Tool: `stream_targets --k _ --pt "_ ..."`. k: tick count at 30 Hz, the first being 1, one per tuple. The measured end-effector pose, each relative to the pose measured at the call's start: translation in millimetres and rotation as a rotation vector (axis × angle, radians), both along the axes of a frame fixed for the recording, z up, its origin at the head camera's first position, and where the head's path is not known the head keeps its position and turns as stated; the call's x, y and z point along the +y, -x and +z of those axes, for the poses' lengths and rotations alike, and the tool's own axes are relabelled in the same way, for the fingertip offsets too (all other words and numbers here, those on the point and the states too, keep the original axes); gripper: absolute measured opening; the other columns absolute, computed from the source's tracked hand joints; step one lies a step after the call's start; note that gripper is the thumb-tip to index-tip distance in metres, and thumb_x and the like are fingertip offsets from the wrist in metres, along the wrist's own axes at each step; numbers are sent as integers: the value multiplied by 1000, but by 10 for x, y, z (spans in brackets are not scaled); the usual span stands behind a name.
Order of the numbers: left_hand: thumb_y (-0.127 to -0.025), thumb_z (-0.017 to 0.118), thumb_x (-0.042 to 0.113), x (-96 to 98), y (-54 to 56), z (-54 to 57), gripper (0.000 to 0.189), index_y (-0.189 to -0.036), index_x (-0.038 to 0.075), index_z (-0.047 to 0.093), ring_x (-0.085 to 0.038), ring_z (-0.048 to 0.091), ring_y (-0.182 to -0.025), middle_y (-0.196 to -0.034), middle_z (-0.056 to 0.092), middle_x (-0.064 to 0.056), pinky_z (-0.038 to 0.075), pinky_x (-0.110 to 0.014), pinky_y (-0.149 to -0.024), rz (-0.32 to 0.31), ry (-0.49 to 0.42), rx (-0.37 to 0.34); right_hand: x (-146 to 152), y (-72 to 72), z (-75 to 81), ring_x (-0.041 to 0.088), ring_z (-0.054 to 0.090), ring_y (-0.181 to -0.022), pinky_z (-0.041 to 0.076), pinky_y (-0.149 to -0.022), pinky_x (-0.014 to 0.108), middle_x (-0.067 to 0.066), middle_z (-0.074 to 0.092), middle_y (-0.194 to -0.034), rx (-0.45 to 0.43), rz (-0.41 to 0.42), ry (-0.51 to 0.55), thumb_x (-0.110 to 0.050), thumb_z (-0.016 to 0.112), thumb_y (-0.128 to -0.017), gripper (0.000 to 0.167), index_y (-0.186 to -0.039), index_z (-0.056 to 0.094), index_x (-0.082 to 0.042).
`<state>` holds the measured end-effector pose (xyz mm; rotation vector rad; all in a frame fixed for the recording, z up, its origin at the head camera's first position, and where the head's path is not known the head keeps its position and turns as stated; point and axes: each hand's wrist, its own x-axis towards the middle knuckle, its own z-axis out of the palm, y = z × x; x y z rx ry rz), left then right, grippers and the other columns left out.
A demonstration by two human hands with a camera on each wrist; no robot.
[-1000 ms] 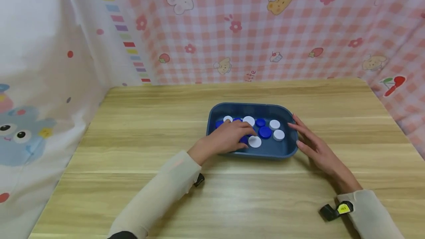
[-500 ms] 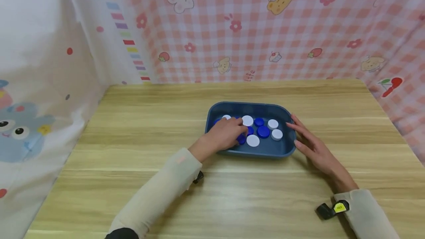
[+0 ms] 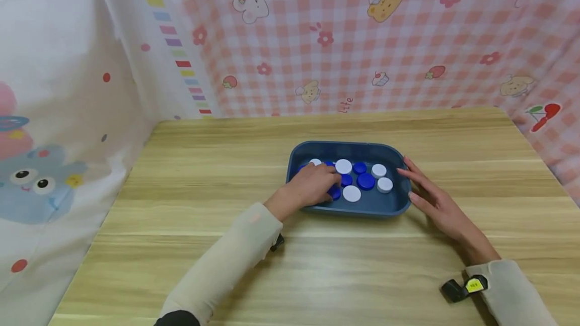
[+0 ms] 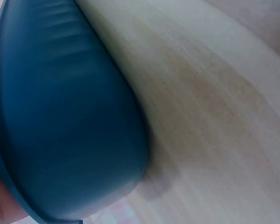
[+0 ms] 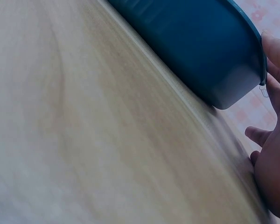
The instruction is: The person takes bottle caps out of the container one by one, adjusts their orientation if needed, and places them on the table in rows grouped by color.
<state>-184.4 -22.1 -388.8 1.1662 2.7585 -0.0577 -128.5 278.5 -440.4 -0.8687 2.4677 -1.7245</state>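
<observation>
A dark blue tray (image 3: 353, 210) with rounded corners holds several round plastic caps, such as a large blue cap (image 3: 365, 181) and a white cap (image 3: 351, 193). My left hand (image 3: 312, 185) reaches in over the tray's left end, fingers bent down among the caps. Its fingertips are right at a blue cap (image 3: 334, 192); the palm hides what lies beneath, and I cannot tell if they grip anything. At the right end, my right hand (image 3: 432, 202) has its fingers spread along the tray's rim. In the right wrist view, thumb and fingers lie by that rim.
The tray stands on a wood-grain table (image 3: 217, 165). Behind it hangs a pink checked cloth (image 3: 344, 39), with a white printed cloth (image 3: 59, 89) on the left. Small black wrist devices (image 3: 464, 288) sit at the sleeves.
My left hand has drawn back leftward inside the tray, its fingers bending more and uncovering a blue cap near the middle. My right hand stays at the rim. The view has shifted slightly.
</observation>
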Motion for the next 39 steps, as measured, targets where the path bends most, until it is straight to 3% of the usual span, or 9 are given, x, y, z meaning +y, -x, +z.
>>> stream_targets --k 7,20,29,39 --pt "-84 73 35 -53 36 49 28 -106 18 69 -15 57 -98 -107 62 4 44 -37 -85 8 -27 -2 -6 17 -6 19 9 -145 21 -106 15 8 12 -159 13 0 -8 8 44 -96 48 -143 38 2" --pt "-88 70 33 -219 4 192 32 -115 15 64 -14 53 -93 -108 63 2 41 -32 -83 65 -139 -63 -7 51 -12 20 9 -145 22 -106 16 8 12 -159 19 13 -8 8 46 -95 49 -143 38 1" --pt "-85 72 27 -415 -31 252 31 -111 13 62 -14 52 -89 -107 61 1 45 -30 -83 73 -312 -66 -8 42 -46 21 8 -145 22 -106 15 9 12 -159 22 18 6 7 46 -96 49 -143 38 2" --pt "-85 73 20 -733 -77 355 33 -112 6 62 -20 56 -96 -104 60 -4 45 -32 -89 132 -525 -32 10 16 -42 20 10 -144 22 -106 16 8 13 -159 32 6 -10 7 45 -96 49 -144 38 0"
